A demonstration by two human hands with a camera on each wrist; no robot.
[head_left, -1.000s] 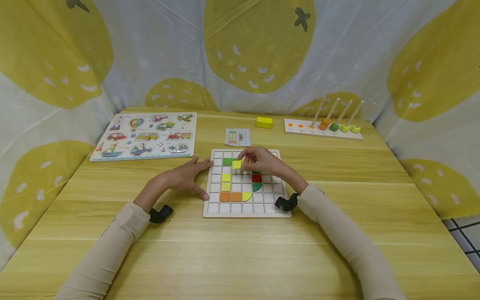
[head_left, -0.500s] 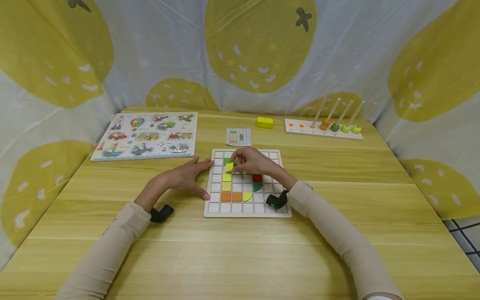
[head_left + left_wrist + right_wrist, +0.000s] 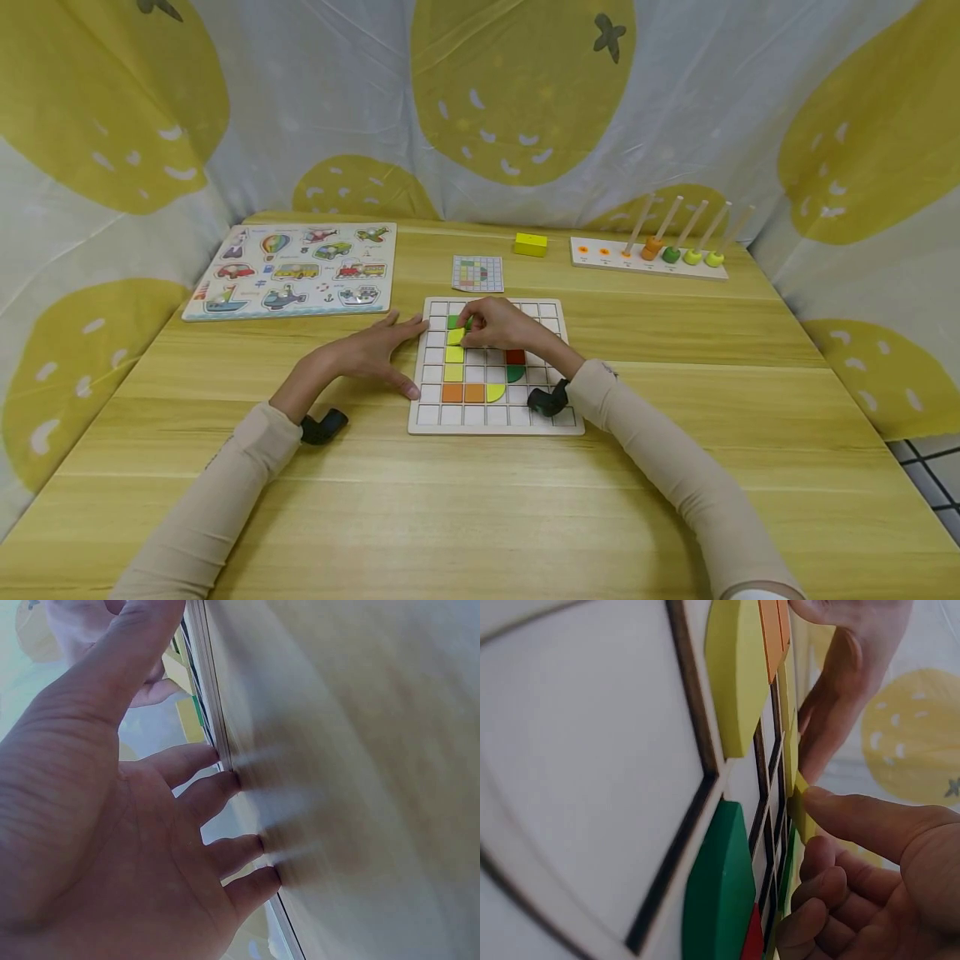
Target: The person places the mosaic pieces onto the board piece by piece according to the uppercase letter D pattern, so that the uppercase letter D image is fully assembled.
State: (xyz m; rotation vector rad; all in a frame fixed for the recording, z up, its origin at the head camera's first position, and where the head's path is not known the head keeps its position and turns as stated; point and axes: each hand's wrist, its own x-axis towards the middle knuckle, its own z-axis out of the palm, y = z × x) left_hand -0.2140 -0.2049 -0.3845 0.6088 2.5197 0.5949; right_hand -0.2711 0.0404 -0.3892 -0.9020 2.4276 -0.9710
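Note:
A white grid board [image 3: 495, 418] lies on the wooden table, with coloured tiles in some squares. My right hand [image 3: 498, 325] pinches a yellow square tile [image 3: 455, 337] between thumb and fingers, tilted over the second column from the left. In the right wrist view the thumb presses that yellow tile [image 3: 804, 814] near the board. Below it sit two yellow tiles [image 3: 453, 364], orange tiles [image 3: 462, 392] and a yellow quarter-round [image 3: 495, 392]. A green tile [image 3: 453, 321] is just above. My left hand [image 3: 367, 352], fingers spread, touches the board's left edge with fingertips and thumb.
Behind the board lies a printed pattern card [image 3: 477, 273], with a yellow block [image 3: 530, 244] beyond it. A vehicle picture puzzle [image 3: 292, 271] lies at the back left. A peg counting stand [image 3: 637, 260] with beads stands at the back right.
My right hand has moved left and slightly down with the yellow tile, from the third column to the second, lowering it onto the board. The left hand has stayed put.

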